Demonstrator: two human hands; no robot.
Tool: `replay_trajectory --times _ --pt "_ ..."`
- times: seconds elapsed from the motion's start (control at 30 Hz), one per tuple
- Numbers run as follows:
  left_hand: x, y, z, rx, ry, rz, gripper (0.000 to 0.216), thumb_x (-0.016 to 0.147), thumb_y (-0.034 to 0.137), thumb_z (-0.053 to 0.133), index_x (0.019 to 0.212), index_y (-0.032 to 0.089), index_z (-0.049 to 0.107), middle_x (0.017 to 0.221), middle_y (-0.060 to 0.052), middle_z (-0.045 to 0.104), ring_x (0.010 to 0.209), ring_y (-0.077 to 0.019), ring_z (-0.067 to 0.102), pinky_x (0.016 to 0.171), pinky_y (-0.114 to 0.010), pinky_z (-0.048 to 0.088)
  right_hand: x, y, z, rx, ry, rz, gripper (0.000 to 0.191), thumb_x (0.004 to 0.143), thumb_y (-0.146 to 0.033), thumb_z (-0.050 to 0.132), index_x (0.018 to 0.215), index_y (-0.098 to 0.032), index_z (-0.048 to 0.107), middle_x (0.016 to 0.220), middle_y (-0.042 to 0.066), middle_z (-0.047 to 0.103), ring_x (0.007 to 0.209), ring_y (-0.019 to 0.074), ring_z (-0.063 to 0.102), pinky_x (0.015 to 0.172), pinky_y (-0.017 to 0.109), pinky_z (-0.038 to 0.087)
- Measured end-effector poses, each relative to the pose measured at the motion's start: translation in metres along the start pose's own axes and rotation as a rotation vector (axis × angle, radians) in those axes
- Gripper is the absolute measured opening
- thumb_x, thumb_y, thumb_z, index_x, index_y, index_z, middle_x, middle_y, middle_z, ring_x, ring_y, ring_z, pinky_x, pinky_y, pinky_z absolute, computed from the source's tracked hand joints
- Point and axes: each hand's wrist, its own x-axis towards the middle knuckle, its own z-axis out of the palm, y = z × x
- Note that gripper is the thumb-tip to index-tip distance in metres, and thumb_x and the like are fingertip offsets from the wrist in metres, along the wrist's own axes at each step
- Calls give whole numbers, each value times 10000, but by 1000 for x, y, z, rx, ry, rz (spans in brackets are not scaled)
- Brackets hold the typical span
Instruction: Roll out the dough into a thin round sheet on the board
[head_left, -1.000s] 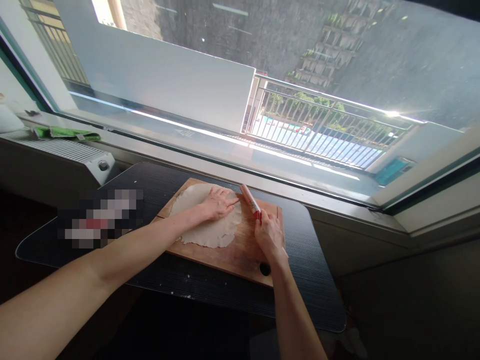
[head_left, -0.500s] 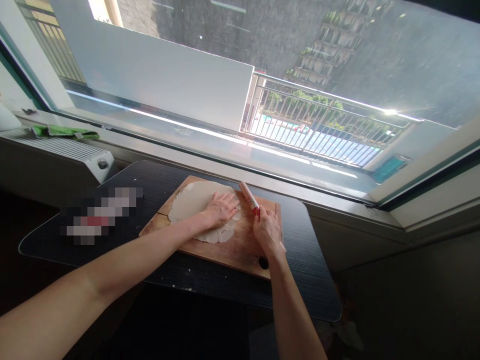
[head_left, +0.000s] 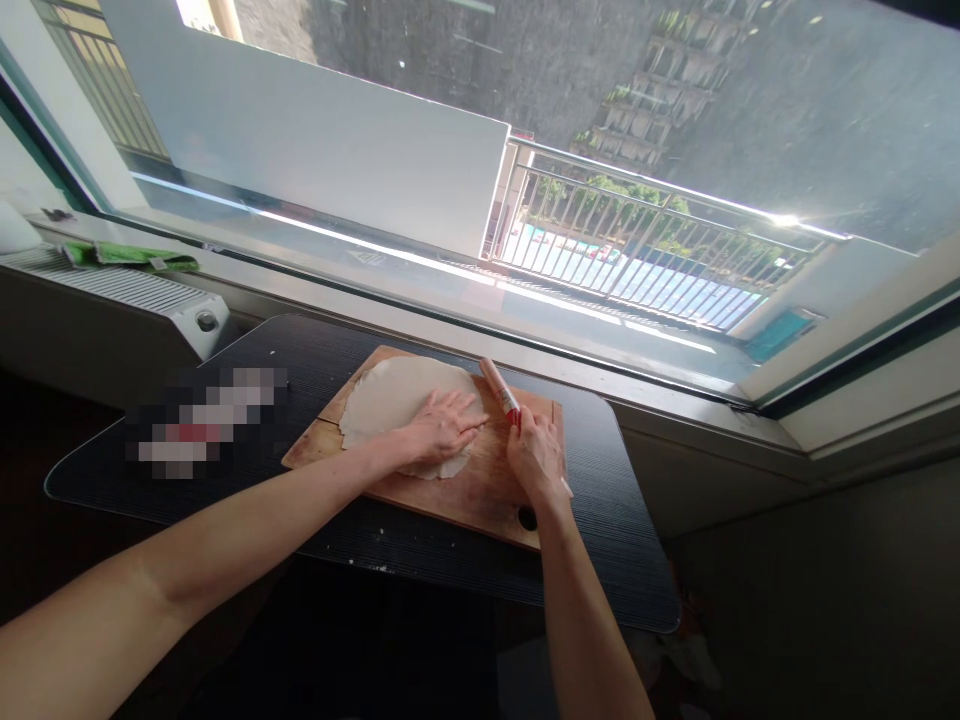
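Note:
A broad, thin sheet of pale dough (head_left: pixel 386 395) with ragged edges lies on a wooden cutting board (head_left: pixel 480 500). My left hand (head_left: pixel 444 425) rests flat on the right part of the dough, fingers stretched out. To its right, my right hand (head_left: pixel 536 452) is wrapped round a rolling pin (head_left: pixel 496 385) near the board's right side. The pin slants away from me, and its far end shows beyond my fingers. Its middle is hidden under my palm, and a bit of its near end peeks out by my wrist.
The board sits on a dark table (head_left: pixel 615 520) with rounded corners. A blurred-out item (head_left: pixel 206 425) lies on the table's left. Behind stand a window sill and large window, with a white radiator (head_left: pixel 150 300) and green cloth (head_left: pixel 127 257) at left.
My left hand has shifted slightly right and down on the dough, toward its right edge. My right hand stays on the rolling pin in about the same spot.

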Motion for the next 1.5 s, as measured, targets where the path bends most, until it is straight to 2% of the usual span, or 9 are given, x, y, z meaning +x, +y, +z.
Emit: replay_trajectory --times 0.17,0.37,0.53,0.7,1.0,1.1,1.27,1.37,1.5 --pt "-3 0 4 10 -47 17 492 1013 357 322 1464 206 452 1547 -157 430 1445 -293 357 1152 -542 276 0 0 0 -16 -4 11 374 1009 -253 353 1304 -170 568 1170 137 638 1089 266 571 911 332 408" --pt "-4 -1 -6 15 -110 63 446 1007 382 358 1419 303 514 1560 -130 419 1439 -323 368 1119 -600 286 0 1 5 -24 22 -2 362 1019 -252 350 1300 -165 561 1175 135 636 1099 269 571 915 332 397" --pt "-10 7 -10 5 -122 93 472 1008 360 336 1441 243 483 1557 -143 420 1443 -294 368 1138 -535 289 -1 -1 3 -26 19 1 372 1022 -252 344 1305 -169 569 1157 136 642 1111 273 571 914 332 395" --pt "-16 17 -10 2 -160 65 475 1017 399 329 1468 309 446 1608 -124 333 1489 -314 283 1150 -629 216 -3 -1 3 -36 38 -6 386 1017 -241 351 1338 -158 548 1170 136 640 1111 276 570 918 336 392" --pt "-41 17 -16 -36 -258 84 589 1033 456 231 1556 192 282 1642 -130 222 1527 -278 175 1207 -567 111 -1 -1 6 -58 35 -1 361 1014 -242 367 1306 -158 562 1177 137 644 1107 264 567 912 326 385" --pt "-45 20 -21 -92 -297 184 571 1038 449 215 1557 218 282 1632 -96 268 1522 -236 205 1221 -498 124 -2 -1 5 -54 35 -3 354 1016 -240 361 1290 -164 572 1156 130 650 1095 260 571 891 323 389" --pt "-44 18 -24 -63 -259 7 600 1032 451 249 1559 165 271 1632 -143 235 1523 -258 199 1221 -509 117 -2 -2 5 -60 37 4 349 1011 -246 384 1301 -167 563 1168 132 643 1094 258 573 888 321 388" --pt "-49 19 -24 -84 -282 107 602 1031 461 253 1564 181 261 1640 -117 214 1530 -240 172 1232 -498 84 -2 -2 5 -69 46 -4 341 1008 -246 389 1283 -159 572 1163 139 644 1081 259 579 894 325 388" --pt "-60 13 -22 -151 -245 168 549 1046 422 242 1542 199 320 1610 -108 313 1504 -224 261 1219 -461 188 -2 -2 5 -60 47 -11 361 1008 -240 374 1301 -146 563 1158 146 647 1087 280 575 881 344 396"
